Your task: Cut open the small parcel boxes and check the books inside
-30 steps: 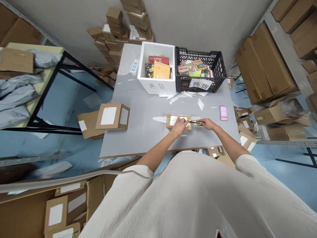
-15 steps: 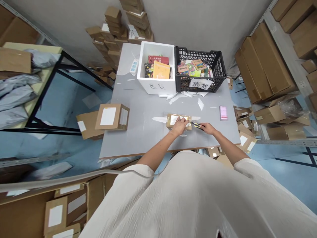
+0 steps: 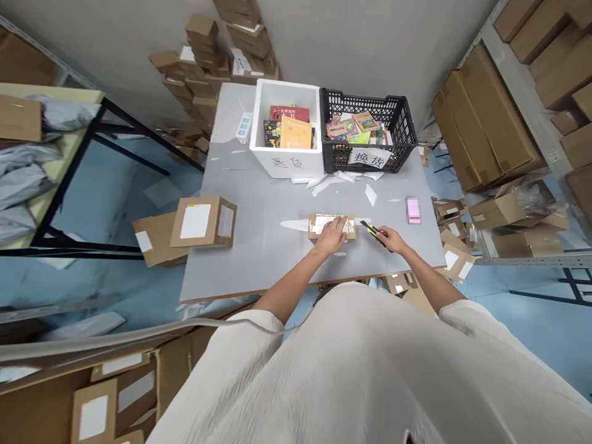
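A small taped cardboard box (image 3: 314,227) with a white label lies on the grey table (image 3: 259,265). My left hand (image 3: 332,237) rests on top of its right half, fingers bent over the label and hiding part of it. To the right, my right hand (image 3: 391,239) is closed round a black and yellow utility knife (image 3: 372,232). The knife points up and to the left, its tip a little clear of the box's right end.
A white foam bin (image 3: 284,161) and a black crate (image 3: 407,157), both with books, stand at the table's back. A larger carton (image 3: 194,222) sits at left, a phone (image 3: 413,210) at right. Paper scraps (image 3: 370,195) lie before the bins.
My right hand has drawn the knife away from the box's right end and turned its tip more upward. My left hand stays on the box. The whole view has shifted slightly.
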